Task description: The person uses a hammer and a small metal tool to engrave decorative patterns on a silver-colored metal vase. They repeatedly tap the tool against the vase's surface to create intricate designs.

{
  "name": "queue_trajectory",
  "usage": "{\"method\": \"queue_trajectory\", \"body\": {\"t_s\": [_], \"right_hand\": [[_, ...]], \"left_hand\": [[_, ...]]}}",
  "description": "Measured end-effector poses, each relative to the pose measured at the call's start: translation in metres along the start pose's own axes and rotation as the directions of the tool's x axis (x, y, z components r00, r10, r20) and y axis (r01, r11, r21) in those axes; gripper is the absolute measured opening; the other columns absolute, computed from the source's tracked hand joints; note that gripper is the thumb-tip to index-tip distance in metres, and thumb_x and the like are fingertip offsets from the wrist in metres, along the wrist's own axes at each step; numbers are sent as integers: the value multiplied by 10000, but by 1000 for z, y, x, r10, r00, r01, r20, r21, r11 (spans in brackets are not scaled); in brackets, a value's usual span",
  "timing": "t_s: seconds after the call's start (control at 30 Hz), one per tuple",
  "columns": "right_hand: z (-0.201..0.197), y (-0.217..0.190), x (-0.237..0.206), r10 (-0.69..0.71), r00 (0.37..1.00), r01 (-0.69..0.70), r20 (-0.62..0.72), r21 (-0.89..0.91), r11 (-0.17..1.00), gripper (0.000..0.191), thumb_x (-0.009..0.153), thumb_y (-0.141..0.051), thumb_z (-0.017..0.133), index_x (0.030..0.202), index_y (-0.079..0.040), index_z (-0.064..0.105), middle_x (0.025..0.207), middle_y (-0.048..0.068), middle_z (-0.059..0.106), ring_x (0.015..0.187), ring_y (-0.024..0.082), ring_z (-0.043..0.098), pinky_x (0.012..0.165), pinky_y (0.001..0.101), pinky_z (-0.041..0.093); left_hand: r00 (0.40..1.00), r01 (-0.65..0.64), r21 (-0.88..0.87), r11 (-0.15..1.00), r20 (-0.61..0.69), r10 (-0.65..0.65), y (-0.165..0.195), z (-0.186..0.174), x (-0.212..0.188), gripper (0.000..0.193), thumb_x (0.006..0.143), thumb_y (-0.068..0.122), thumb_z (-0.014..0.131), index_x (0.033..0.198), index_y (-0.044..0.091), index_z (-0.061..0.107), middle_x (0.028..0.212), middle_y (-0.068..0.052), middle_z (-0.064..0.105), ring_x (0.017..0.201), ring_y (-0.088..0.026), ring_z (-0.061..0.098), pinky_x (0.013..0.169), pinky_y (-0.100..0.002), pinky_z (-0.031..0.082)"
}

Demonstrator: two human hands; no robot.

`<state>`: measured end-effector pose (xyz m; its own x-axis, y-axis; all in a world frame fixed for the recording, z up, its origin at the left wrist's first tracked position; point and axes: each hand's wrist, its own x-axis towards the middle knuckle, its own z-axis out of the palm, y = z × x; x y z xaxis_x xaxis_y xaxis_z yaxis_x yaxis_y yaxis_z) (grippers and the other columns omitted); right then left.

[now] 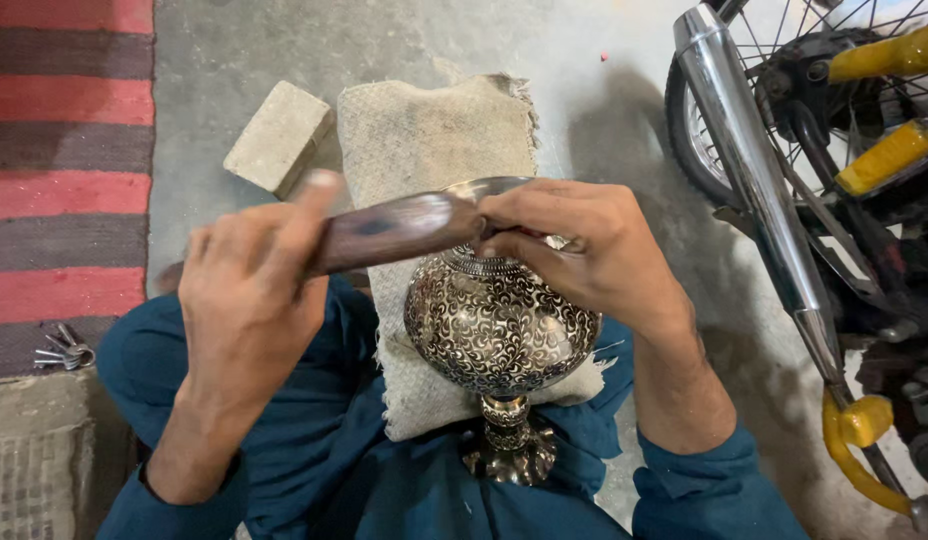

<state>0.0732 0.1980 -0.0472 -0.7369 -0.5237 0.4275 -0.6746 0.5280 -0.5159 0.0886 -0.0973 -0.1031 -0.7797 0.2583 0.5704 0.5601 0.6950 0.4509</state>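
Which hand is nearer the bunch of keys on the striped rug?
Left. The left hand grips the wooden tool just right of the keys. The right hand rests on the engraved metal vase, farther right.

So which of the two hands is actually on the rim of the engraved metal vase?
The right hand: its fingers sit on the vase rim, while the left hand is off to the side, gripping the dark wooden handle.
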Motion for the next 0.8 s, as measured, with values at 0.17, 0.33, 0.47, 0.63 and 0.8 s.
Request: {"method": "queue_trajectory", "body": {"t_s": [0.17,0.33,0.47,0.63,0.8], "right_hand": [[-2,3,-2,52,999,-52,-13,-18,998,243,891,-97,824,1125,-73,759,1013,69,794,849,147,785,683,260,627],[-5,5,-4,33,999,-33,-5,62,998,269,908,-83,802,1171,-61,746,1041,71,789,891,151,788,716,267,637],[-10,6,-5,20,1000,-19,-9,97,995,258,903,-86,808,1154,-79,751,1054,61,788,889,148,789,733,266,642],[-12,9,-7,6,1000,-5,-8,92,996,248,895,-94,815,1132,-72,749,1058,63,787,899,153,784,744,272,639],[-12,16,-11,74,997,-74,7,87,993,256,878,-99,821,1126,-66,766,995,57,796,837,146,775,676,281,610]], "left_hand": [[995,-86,202,976,62,74,8,0,1,797,804,-16,786,1526,176,512,1116,-93,647,990,-316,621,901,-474,476],[996,-82,129,988,46,76,13,0,6,770,808,-37,761,1513,137,505,1141,-129,638,1029,-358,623,916,-500,474],[993,-107,-60,992,-48,104,15,0,9,729,840,-2,737,1502,127,461,1279,-151,620,1135,-388,611,993,-494,475],[996,-50,126,991,83,40,20,-1,7,774,814,-10,759,1532,137,509,1234,-133,645,1123,-368,613,985,-509,474],[997,-71,37,997,45,69,22,0,10,790,786,-19,744,1513,120,471,1323,-155,633,1156,-374,611,1004,-486,481]]}}
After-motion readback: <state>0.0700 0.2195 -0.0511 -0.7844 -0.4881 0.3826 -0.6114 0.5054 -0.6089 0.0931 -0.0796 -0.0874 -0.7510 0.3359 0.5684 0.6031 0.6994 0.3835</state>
